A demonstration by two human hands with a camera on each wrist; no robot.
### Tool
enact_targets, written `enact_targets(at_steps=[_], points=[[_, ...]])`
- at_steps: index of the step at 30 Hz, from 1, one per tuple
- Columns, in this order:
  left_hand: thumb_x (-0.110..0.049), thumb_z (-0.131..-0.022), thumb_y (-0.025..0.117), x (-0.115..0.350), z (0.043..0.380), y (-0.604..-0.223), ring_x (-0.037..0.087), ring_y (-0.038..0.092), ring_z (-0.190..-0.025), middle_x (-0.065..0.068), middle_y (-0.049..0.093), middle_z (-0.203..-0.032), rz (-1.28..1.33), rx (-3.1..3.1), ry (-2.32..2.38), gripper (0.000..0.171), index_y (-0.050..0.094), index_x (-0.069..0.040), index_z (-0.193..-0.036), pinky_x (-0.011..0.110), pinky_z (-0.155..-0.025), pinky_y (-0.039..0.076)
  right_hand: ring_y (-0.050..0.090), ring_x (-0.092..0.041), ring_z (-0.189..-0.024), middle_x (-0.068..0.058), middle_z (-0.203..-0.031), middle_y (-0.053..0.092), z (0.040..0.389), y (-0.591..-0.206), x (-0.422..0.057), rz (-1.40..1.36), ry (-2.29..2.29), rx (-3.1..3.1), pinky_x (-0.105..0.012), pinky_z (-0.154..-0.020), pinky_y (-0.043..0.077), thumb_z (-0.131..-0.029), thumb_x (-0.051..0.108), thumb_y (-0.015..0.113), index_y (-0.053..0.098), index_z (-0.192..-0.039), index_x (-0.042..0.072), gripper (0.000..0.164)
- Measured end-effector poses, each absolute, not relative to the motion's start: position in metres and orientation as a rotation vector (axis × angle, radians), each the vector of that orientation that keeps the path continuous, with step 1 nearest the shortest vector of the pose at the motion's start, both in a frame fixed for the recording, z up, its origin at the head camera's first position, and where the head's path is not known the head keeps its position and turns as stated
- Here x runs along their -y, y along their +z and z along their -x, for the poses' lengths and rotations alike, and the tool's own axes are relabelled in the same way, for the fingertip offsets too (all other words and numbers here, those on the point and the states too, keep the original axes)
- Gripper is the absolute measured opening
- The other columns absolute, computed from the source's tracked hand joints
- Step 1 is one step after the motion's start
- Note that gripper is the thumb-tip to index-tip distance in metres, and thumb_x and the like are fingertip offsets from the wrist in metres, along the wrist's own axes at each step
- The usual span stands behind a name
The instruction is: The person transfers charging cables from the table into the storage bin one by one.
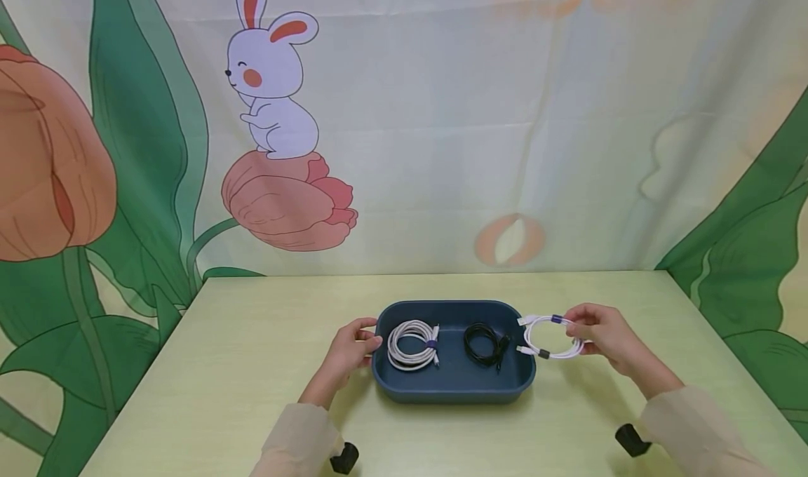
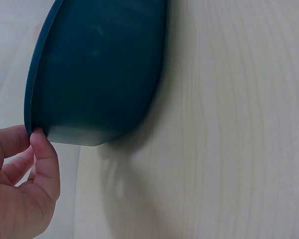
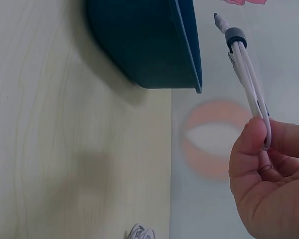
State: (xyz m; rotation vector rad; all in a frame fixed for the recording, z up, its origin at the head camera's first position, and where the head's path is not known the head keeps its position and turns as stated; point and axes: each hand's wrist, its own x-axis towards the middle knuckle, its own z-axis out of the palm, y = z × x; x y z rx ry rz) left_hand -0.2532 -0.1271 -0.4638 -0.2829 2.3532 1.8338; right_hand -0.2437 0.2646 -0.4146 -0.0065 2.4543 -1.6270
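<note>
A dark blue bin (image 1: 454,395) with rounded ends stands on the table. At its left end, my left hand (image 1: 348,351) pinches the rim between thumb and fingers, seen close up in the left wrist view. Inside the bin lie a coiled light grey cable (image 1: 399,360) with a blue strap and a smaller coiled black cable (image 1: 477,357). My right hand (image 1: 602,337) grips a coiled white cable (image 1: 557,355) by its right side, and its plug ends overlap the bin's right rim in the head view. The right wrist view shows this cable edge-on, above rim height.
Pale wood-grain table (image 1: 252,365) surrounds the bin. Another white coiled cable (image 3: 140,233) peeks in at the bottom of the right wrist view. Behind the table hangs a printed cloth (image 1: 429,147) with a rabbit and tulips.
</note>
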Motion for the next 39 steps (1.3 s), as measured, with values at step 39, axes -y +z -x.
enact_targets(at_steps=[39], points=[[-0.002, -0.083, 0.057, 0.128, 0.253, -0.464, 0.019, 0.054, -0.072, 0.009, 0.050, -0.090, 0.293, -2.350, 1.816, 0.039, 0.049, -0.005, -0.121, 0.023, -0.054, 0.046, 0.051, -0.018, -0.070, -0.004, -0.078, 0.054, 0.248, -0.421, -0.233, 0.061, -1.600, -2.410, -0.027, -0.058, 0.050, -0.084, 0.000, 0.052, 0.049, -0.104, -0.009, 0.022]])
